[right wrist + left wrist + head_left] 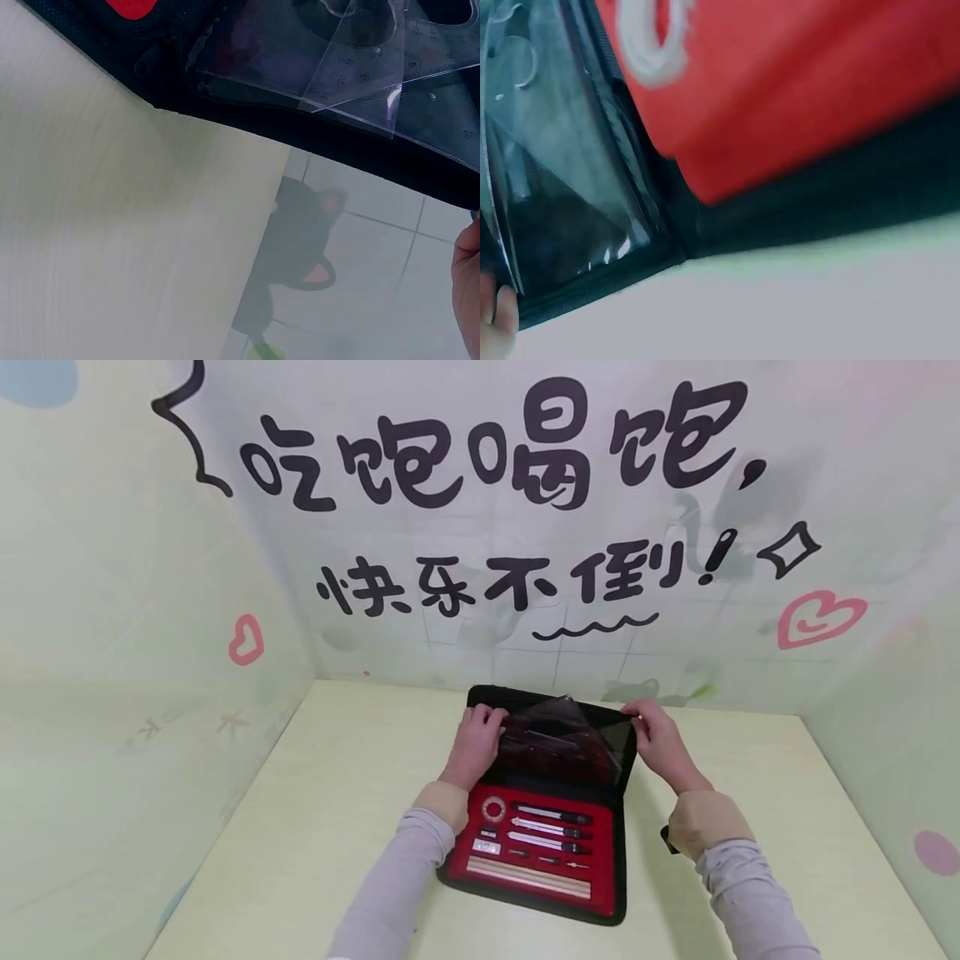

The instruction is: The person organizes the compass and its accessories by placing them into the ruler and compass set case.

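Note:
A black zippered drawing-instrument case (pixel 536 910) stands open on the table, its lid (pixel 517 695) tilted up at the back. My left hand (pixel 476 743) grips the lid's left edge, and my right hand (pixel 660 739) pinches its upper right corner. Behind a clear pocket in the lid lie transparent set squares (pixel 360 75). The red lower tray (pixel 607 877) bears silver-and-black compass-like tools (pixel 551 827), a white ring (pixel 493 810) and wooden pencils (pixel 528 878). Only fingertips of the left hand show in the left wrist view.
The pale wooden table (pixel 315 852) spreads around the case. A printed fabric backdrop (pixel 465 652) with black lettering rises behind its far edge, with similar side walls (pixel 150 652). A dark band (pixel 670 839) is at the right wrist.

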Action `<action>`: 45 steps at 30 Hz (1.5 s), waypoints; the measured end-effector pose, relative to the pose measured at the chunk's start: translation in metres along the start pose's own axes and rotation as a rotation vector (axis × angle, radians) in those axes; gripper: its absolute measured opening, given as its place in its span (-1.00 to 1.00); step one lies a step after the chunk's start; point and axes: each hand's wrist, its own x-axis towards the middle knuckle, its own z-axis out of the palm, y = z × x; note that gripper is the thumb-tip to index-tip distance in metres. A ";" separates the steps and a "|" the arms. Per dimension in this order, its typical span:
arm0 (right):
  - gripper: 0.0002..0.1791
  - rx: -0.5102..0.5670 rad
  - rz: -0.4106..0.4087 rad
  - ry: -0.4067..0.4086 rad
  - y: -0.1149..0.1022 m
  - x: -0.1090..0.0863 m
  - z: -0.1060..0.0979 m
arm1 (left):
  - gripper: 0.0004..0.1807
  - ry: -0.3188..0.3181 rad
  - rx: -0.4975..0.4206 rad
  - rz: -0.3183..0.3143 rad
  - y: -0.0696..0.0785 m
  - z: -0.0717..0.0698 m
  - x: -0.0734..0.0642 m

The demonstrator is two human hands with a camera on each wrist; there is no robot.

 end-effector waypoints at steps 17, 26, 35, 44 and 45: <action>-0.72 0.039 -0.044 0.019 0.001 0.005 -0.002 | -0.67 0.007 -0.056 0.117 -0.028 0.009 -0.006; -0.72 0.028 -0.046 0.011 0.000 0.003 -0.004 | -0.60 -0.125 0.216 0.110 -0.023 -0.006 0.005; -0.71 0.030 -0.041 0.013 0.000 0.001 -0.005 | -0.77 -0.079 0.143 0.084 -0.023 -0.002 -0.003; -0.71 0.014 -0.040 0.012 0.000 0.000 -0.005 | -0.83 -0.176 0.146 0.056 -0.027 -0.013 0.003; -0.71 0.012 -0.042 0.012 0.000 0.000 -0.005 | -0.84 -0.202 0.137 0.053 -0.027 -0.015 0.004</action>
